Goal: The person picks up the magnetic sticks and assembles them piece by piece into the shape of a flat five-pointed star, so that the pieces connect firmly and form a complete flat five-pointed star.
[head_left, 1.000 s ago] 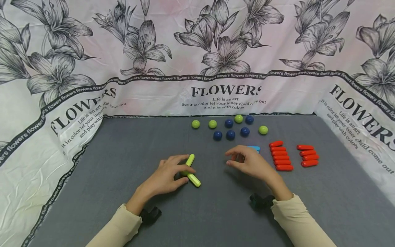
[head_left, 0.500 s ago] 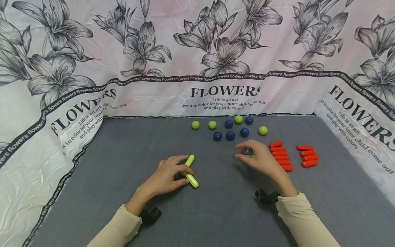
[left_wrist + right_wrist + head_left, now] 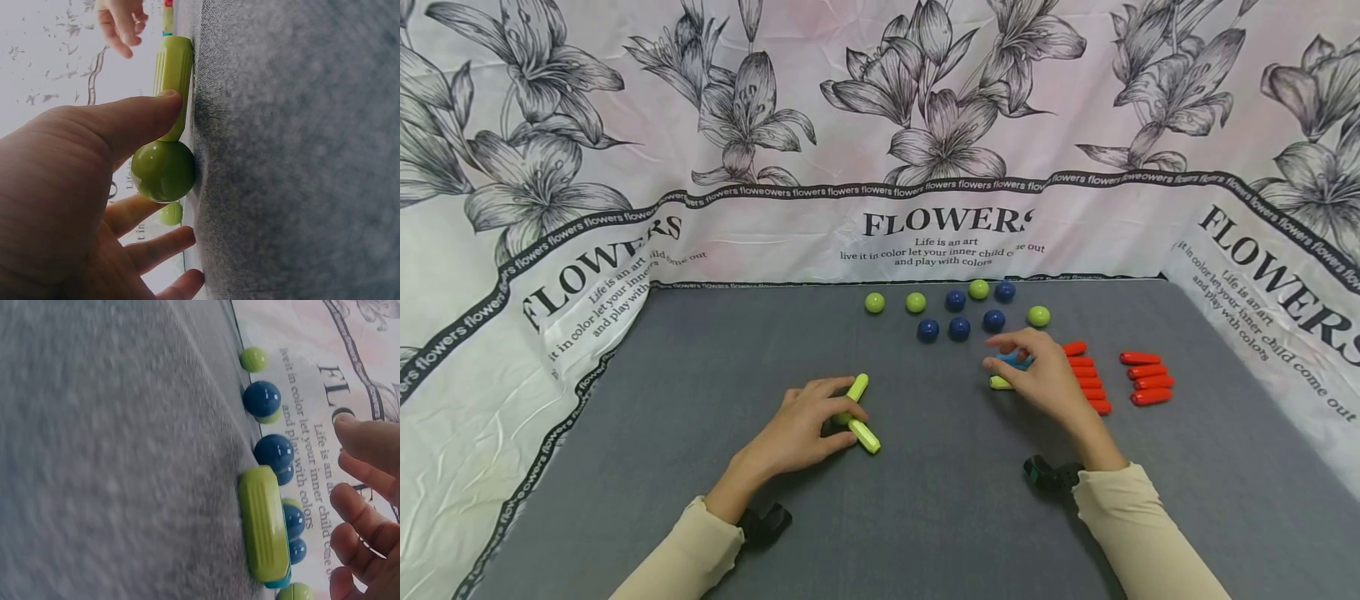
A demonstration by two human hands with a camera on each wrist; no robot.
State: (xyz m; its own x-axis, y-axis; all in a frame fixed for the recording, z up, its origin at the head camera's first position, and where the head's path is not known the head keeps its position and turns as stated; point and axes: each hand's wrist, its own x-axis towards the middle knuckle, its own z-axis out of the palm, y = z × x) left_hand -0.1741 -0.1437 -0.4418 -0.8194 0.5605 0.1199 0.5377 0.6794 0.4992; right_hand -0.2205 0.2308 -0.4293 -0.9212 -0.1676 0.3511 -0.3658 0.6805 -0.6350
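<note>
Left hand [image 3: 811, 425] pinches front yellow-green stick [image 3: 867, 437], which touches green ball [image 3: 163, 174] on table [image 3: 715, 350]; better hold steady, without twisting. Right hand [image 3: 1043, 375] grasps nothing, fingers parted near loose yellow-green stick [image 3: 263, 525]; advisable to grip its middle gently, not pushing blue piece [image 3: 1017, 359].

Lime sticks [image 3: 865, 437] angled beside green ball [image 3: 164, 172]; lime stick [image 3: 264, 524] near blue stick [image 3: 1012, 359].

"What's near the right hand [image 3: 372, 525]?"
"A yellow-green stick [image 3: 264, 525] on the grey worktop [image 3: 125, 450], apart from the fingers [image 3: 369, 440]."
"And beyond the stick?"
"Blue balls [image 3: 274, 452], green balls [image 3: 254, 359] and a printed cloth [image 3: 294, 331]."
</note>
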